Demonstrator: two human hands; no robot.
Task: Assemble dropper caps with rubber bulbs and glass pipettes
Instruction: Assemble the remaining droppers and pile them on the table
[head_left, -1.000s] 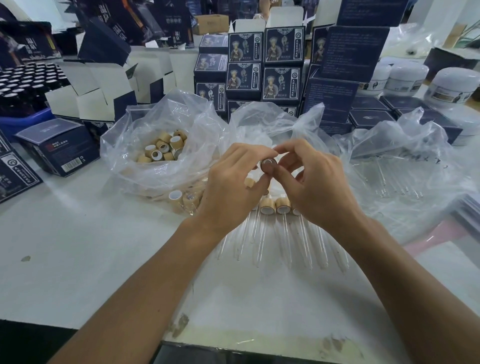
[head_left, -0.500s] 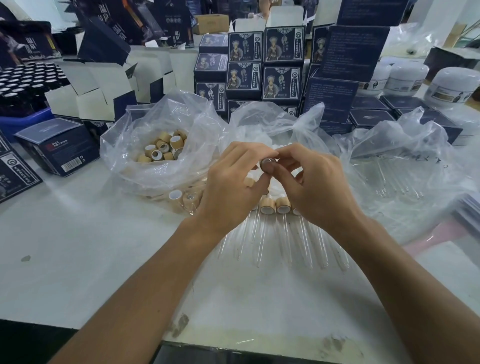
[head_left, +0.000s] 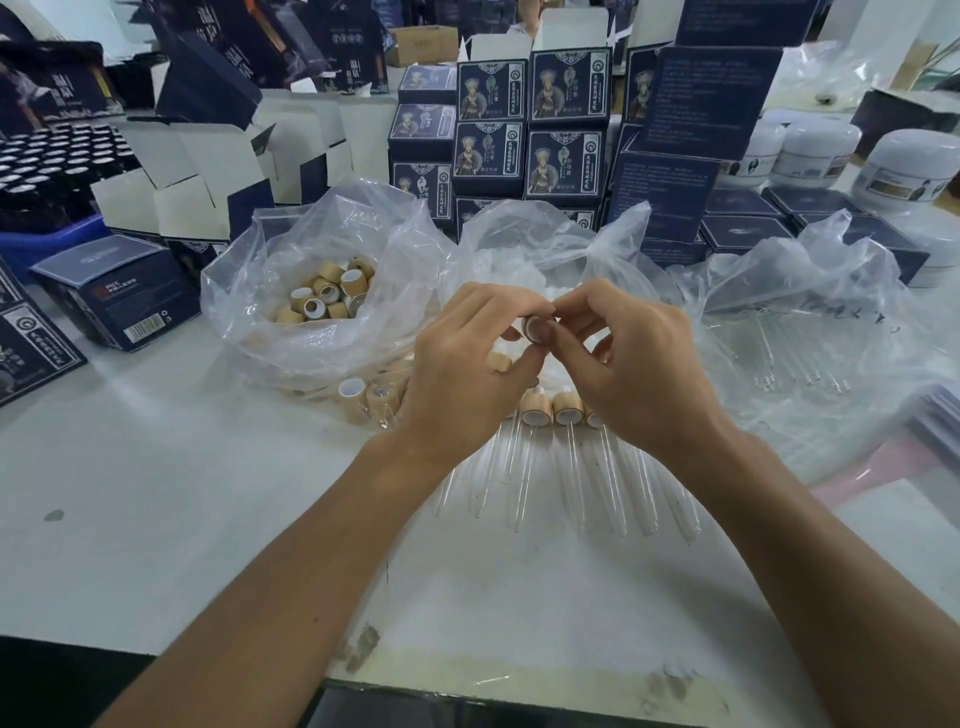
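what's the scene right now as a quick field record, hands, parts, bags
left hand: pinches cap
right hand: pinches same cap
cap: wooden collar, held above the table
finished droppers: row lying under the hands, glass tips toward the camera
loose caps bag: left, open
pipettes bag: right
table: white

left hand (head_left: 467, 384): frame centre, fingers curled, pinching a small cap with right
right hand (head_left: 634, 374): centre-right, fingertips meeting left's
forearms: from bottom edge, converging

Dropper cap (head_left: 535, 328) now turned further between the pinching fingertips, white rim showing.
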